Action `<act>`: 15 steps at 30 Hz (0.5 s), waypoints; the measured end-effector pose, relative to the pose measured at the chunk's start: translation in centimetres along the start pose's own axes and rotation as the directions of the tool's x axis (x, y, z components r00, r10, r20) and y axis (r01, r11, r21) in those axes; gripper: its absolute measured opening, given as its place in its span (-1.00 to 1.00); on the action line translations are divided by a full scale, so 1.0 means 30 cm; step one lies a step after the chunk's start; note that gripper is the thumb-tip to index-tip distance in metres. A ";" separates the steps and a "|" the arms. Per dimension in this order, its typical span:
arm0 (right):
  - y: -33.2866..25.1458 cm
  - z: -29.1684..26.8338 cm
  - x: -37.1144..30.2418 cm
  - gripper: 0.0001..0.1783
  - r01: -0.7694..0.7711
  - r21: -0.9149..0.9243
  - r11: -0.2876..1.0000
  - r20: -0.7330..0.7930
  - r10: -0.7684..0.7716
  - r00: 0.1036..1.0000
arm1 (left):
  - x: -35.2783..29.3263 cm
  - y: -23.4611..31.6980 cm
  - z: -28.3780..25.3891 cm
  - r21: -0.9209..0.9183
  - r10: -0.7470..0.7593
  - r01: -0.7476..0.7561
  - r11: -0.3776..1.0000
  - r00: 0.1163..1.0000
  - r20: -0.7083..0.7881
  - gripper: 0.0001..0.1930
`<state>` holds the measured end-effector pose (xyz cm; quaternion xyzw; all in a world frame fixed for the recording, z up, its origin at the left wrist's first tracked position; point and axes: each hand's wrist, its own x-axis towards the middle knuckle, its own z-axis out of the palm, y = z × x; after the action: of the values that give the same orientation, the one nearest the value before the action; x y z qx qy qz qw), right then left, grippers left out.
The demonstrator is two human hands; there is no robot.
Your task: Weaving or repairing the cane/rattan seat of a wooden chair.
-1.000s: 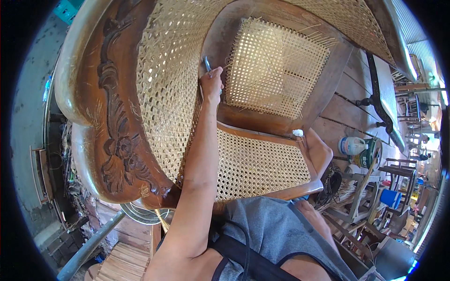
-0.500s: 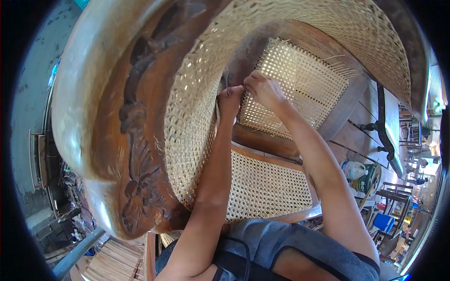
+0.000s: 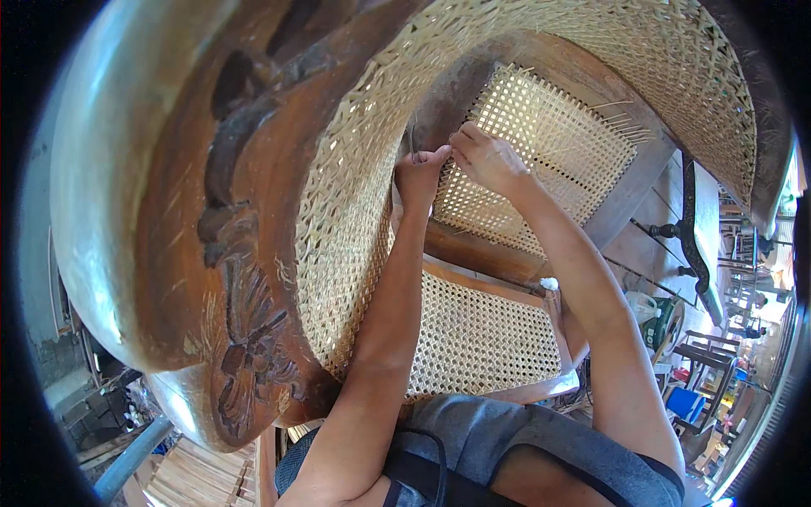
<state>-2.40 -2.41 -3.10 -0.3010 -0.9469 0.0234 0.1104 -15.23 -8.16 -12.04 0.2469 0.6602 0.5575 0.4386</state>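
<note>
A wooden chair seat holds a woven cane panel, with loose strand ends sticking out along its far right edge. At the panel's left edge, my left hand is closed, and a thin metal spike sticks up out of its fist. Its thumb points right and meets the fingertips of my right hand. Those fingers are pinched together over the panel's edge; what lies between them is too small to make out. The curved cane back rises close beside my left hand and forearm.
A carved wooden frame fills the left side. Below my hands lies another cane panel in a wooden frame. A dark turned leg stands at right, near a plastic jug and several chairs. Wooden slats lie at lower left.
The view has shifted slightly, bringing the carved frame nearer on the left. Both hands stay together at the panel's left edge, with only small finger movement.
</note>
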 end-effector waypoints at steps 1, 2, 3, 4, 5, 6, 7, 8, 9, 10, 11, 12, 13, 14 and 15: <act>-0.001 -0.002 0.001 -0.84 0.000 0.014 1.000 -0.011 0.000 1.000 | -0.001 0.001 0.003 0.046 0.005 -0.003 0.999 1.000 -0.026 -0.60; 0.001 -0.002 0.001 -0.84 0.000 0.013 1.000 -0.011 0.001 1.000 | -0.002 0.002 0.003 0.045 0.005 -0.004 0.999 1.000 -0.026 -0.60; 0.003 -0.001 0.003 -0.84 -0.005 -0.001 1.000 0.020 0.005 1.000 | -0.003 0.002 0.002 0.039 0.007 -0.006 0.999 1.000 -0.017 -0.61; 0.005 0.001 0.003 -0.83 -0.009 -0.015 1.000 0.051 0.010 0.999 | -0.004 0.002 0.002 0.033 0.009 -0.009 0.999 1.000 -0.009 -0.62; 0.002 0.001 0.007 -0.83 -0.008 -0.017 1.000 0.051 0.009 0.999 | -0.001 -0.004 0.005 0.031 0.010 -0.009 0.999 1.000 -0.010 -0.62; -0.002 0.003 0.011 -0.83 -0.039 -0.034 0.999 0.093 0.042 0.995 | 0.003 -0.011 0.010 -0.006 -0.002 0.002 1.000 1.000 -0.016 -0.64; -0.005 0.005 0.014 -0.83 -0.070 -0.054 0.996 0.135 0.077 0.988 | 0.008 -0.017 0.014 -0.043 -0.014 0.013 0.999 1.000 -0.022 -0.67; -0.016 0.006 0.020 -0.83 -0.069 -0.053 0.996 0.137 0.075 0.988 | 0.008 -0.017 0.010 -0.043 -0.016 0.015 0.999 1.000 -0.023 -0.67; -0.025 0.006 0.025 -0.85 -0.134 0.014 0.991 0.088 0.133 0.987 | 0.009 -0.017 0.005 -0.048 -0.042 0.041 0.998 0.999 -0.016 -0.70; -0.032 0.003 0.028 -0.87 -0.197 0.082 0.977 0.042 0.194 0.980 | 0.009 -0.017 0.001 -0.053 -0.067 0.067 0.996 0.998 -0.008 -0.73; -0.032 -0.001 0.036 -0.87 -0.197 0.082 0.977 0.042 0.194 0.980 | 0.013 -0.022 -0.002 -0.053 -0.067 0.066 0.996 0.998 -0.008 -0.73; -0.028 -0.006 0.045 -0.89 -0.239 0.178 0.955 0.039 0.236 0.971 | 0.016 -0.027 -0.005 -0.053 -0.075 0.074 0.996 0.997 -0.015 -0.75; -0.027 -0.012 0.051 -0.91 -0.278 0.273 0.921 0.038 0.279 0.960 | 0.019 -0.030 -0.008 -0.051 -0.083 0.082 0.995 0.996 -0.020 -0.76; -0.031 -0.016 0.048 -0.91 -0.286 0.269 0.920 0.033 0.288 0.957 | 0.016 -0.020 -0.006 -0.049 -0.080 0.079 0.996 0.997 -0.009 -0.76; -0.045 -0.013 0.049 -0.92 -0.294 0.212 0.932 0.019 0.297 0.955 | 0.009 -0.010 -0.010 -0.055 -0.074 0.074 0.996 0.997 0.004 -0.75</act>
<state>-4.24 -2.68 -2.28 -0.4264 -0.8823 0.1386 0.1434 -15.59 -8.17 -12.42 0.2103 0.6529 0.5587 0.4662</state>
